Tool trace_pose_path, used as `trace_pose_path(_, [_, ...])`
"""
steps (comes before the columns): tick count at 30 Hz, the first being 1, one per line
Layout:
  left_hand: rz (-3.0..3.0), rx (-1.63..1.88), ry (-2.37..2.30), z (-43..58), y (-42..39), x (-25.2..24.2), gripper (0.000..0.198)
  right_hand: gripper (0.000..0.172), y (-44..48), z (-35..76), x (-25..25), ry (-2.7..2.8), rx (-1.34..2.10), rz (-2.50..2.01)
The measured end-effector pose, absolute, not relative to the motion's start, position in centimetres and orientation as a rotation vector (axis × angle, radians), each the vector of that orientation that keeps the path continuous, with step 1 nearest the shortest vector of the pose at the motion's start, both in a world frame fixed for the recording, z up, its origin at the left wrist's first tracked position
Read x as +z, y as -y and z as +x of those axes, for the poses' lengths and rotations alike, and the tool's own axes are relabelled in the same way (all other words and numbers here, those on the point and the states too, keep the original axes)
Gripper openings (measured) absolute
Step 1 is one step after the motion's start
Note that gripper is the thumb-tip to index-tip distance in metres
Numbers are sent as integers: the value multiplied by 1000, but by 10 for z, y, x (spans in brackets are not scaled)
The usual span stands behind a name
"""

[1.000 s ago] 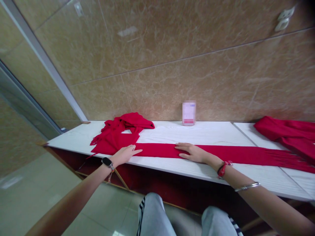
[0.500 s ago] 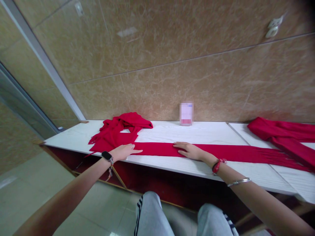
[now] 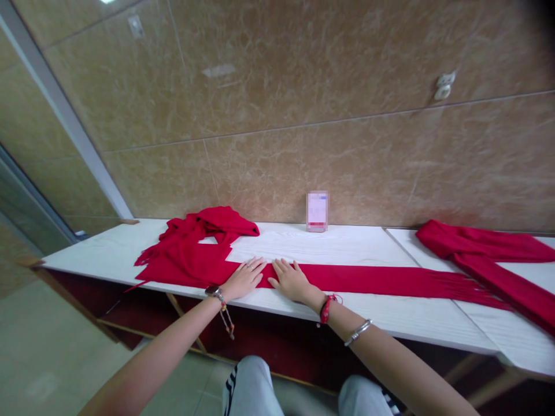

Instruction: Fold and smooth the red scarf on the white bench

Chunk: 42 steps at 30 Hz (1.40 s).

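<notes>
A red scarf lies flat in a long strip on the white shelf top, its fringe at the right end. My left hand rests palm down on the strip, fingers extended. Close beside it on the right, my right hand also lies flat on the cloth with fingers spread. At the left end the red cloth is bunched into a loose heap with some fringe at its edge. Whether heap and strip are one piece, I cannot tell.
Another red scarf lies folded over at the right, near the fringe. A blurred upright card or box stands against the tiled wall. Open dark red compartments are below the white top, above my knees.
My right hand has moved left along the strip and my left hand slightly right, so they are now close together. The view has shifted a little.
</notes>
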<state>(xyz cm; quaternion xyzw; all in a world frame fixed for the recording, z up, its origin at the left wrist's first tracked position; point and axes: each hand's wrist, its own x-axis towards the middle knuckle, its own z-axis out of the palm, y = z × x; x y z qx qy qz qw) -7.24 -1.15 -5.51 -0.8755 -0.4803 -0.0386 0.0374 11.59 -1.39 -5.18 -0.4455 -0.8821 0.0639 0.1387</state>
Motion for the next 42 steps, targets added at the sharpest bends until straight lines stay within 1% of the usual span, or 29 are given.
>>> trace_pose_path(4, [-2696,-139,1432,-79,11,-55,46,57,16,131,-55,2602,105,-1332])
trace_pose_path(8, [-2681,-117,1416,-77,11,-52,46,52,13,178,-63,2595,-81,-1418])
trace_pose_path(14, [-2660,-71,1420,-81,12,-52,46,37,16,313,-85,2580,-440,-1586])
trace_pose_path(17, [-2636,-60,1430,-78,11,-48,45,35,21,385,-91,2575,-586,-1707])
trace_pose_path(19, [-2596,-66,1414,-61,9,-38,40,35,24,412,-90,2543,-605,-1810])
trace_pose_path(21, [-2578,-108,1325,-27,7,-24,35,35,25,412,-86,2504,-583,-1863])
trace_pose_path(24, [-2692,-170,1178,42,2,-11,40,31,22,373,-76,2479,-522,-1772])
trace_pose_path(26, [-2790,-197,1103,82,-2,-14,45,33,19,342,-71,2525,-482,-1614])
trace_pose_path(28, [-2876,-171,1050,106,-5,-26,49,35,17,326,-70,2537,-431,-1553])
trace_pose_path(30, [-2907,-189,1016,114,-10,-41,49,34,18,334,-72,2535,-445,-1535])
trace_pose_path(33, [-2901,-194,987,109,-16,-55,49,31,23,381,-78,2561,-543,-1581])
trace_pose_path(35, [-2900,-184,977,106,-18,-56,49,31,26,420,-83,2552,-602,-1673])
trace_pose_path(38, [-2907,-179,985,106,-16,-53,49,34,30,468,-89,2468,-603,-1816])
trace_pose_path(42, [-2914,-203,1014,108,-14,-51,48,34,30,486,-90,2408,-551,-1920])
